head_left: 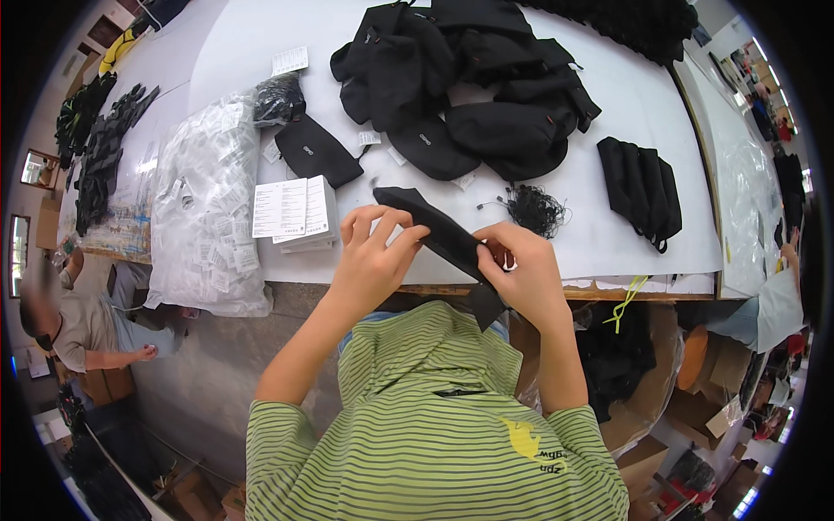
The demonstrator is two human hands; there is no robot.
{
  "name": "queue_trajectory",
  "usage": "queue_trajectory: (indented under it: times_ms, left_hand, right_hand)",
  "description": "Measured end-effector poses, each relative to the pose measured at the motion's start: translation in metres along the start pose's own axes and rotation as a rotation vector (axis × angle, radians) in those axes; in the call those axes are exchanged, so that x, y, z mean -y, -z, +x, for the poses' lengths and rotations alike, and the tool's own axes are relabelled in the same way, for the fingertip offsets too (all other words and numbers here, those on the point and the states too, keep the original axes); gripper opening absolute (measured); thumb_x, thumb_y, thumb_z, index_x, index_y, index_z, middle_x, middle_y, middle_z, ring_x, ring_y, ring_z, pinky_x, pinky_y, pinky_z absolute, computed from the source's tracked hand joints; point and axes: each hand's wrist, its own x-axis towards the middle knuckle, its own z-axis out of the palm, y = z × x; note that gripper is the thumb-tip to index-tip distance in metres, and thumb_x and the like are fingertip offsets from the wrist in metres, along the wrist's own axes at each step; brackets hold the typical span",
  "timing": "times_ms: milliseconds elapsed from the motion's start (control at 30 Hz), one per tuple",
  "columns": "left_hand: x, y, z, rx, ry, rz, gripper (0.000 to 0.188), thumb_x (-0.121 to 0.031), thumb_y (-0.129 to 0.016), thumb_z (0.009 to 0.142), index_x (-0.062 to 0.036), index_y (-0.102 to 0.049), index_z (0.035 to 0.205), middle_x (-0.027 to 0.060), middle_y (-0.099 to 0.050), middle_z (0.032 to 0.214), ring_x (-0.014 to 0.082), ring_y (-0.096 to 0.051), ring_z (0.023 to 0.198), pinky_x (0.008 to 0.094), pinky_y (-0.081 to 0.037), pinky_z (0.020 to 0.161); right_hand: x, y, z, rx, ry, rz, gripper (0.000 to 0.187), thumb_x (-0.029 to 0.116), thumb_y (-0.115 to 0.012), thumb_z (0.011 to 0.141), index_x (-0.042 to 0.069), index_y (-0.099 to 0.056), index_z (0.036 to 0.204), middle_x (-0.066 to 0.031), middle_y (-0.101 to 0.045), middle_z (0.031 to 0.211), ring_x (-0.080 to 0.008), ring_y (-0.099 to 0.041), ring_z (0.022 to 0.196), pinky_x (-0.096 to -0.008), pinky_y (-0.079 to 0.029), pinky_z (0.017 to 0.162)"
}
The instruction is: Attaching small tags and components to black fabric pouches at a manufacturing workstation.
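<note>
My left hand (372,252) and my right hand (521,273) both grip one long black fabric piece (434,227), held just above the near edge of the white table (608,87). The left fingers pinch its upper edge near the middle. The right fingers pinch it lower down, where its end hangs over my green striped shirt. A stack of white printed tags (294,211) lies just left of my left hand. A bundle of thin black strings (534,208) rests beyond my right hand.
A heap of black fabric pieces (469,87) fills the table's far middle. A neat stack of black pieces (641,189) lies at right. A clear bag of small white packets (208,208) sits at left. Another person (82,326) sits low left; cardboard boxes stand under the table.
</note>
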Motion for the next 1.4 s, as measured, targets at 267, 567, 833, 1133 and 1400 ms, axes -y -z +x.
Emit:
queue_trajectory:
  times_ms: [267, 567, 833, 1133, 1400]
  left_hand:
    - [0.002, -0.008, -0.011, 0.012, -0.136, -0.224, 0.034, -0.005, -0.072, 0.058, -0.0095, -0.066, 0.091, 0.003, -0.061, 0.094, 0.0229, -0.056, 0.085, 0.0368, -0.043, 0.079]
    - [-0.006, 0.004, -0.015, 0.035, -0.206, -0.252, 0.025, -0.008, -0.074, 0.061, -0.0076, -0.065, 0.085, 0.0002, -0.063, 0.085, 0.0177, -0.058, 0.077, 0.0312, -0.044, 0.073]
    - [-0.006, 0.012, -0.023, 0.031, 0.019, -0.389, 0.022, -0.006, -0.076, 0.061, -0.005, -0.065, 0.08, 0.0035, -0.061, 0.078, 0.0203, -0.056, 0.068, 0.032, -0.041, 0.065]
    - [-0.002, 0.009, -0.039, 0.018, 0.274, -0.509, 0.017, -0.009, -0.073, 0.069, -0.0007, -0.059, 0.075, 0.0069, -0.056, 0.074, 0.025, -0.053, 0.067, 0.0328, -0.04, 0.063]
    - [0.003, 0.02, -0.048, 0.134, 0.434, -0.625, 0.022, -0.013, -0.071, 0.076, 0.0015, -0.055, 0.081, 0.0098, -0.052, 0.075, 0.0255, -0.05, 0.067, 0.0311, -0.041, 0.064]
  right_hand:
    - [0.011, 0.004, -0.009, -0.089, 0.004, -0.044, 0.011, 0.001, -0.064, 0.077, 0.002, -0.063, 0.088, -0.0056, -0.055, 0.068, -0.0168, -0.05, 0.055, -0.029, -0.042, 0.054]
    - [0.012, 0.001, -0.013, -0.021, -0.019, 0.059, 0.011, -0.001, -0.063, 0.078, 0.0, -0.066, 0.089, -0.0027, -0.056, 0.065, -0.0087, -0.05, 0.055, -0.0236, -0.042, 0.054]
    - [-0.038, 0.01, -0.037, 0.162, -0.235, 0.667, 0.068, 0.028, -0.076, 0.076, 0.006, -0.045, 0.133, -0.0103, -0.061, 0.108, -0.019, -0.059, 0.099, -0.0295, -0.045, 0.089]
    - [-0.062, -0.017, -0.062, 0.173, -0.403, 0.293, 0.04, 0.018, -0.071, 0.075, 0.0, -0.055, 0.107, -0.0141, -0.067, 0.1, -0.0248, -0.064, 0.094, -0.0332, -0.048, 0.086]
    - [-0.076, 0.01, -0.073, -0.195, -0.591, 0.488, 0.019, 0.012, -0.076, 0.078, -0.001, -0.065, 0.085, -0.0036, -0.067, 0.079, -0.006, -0.058, 0.065, -0.0221, -0.047, 0.059]
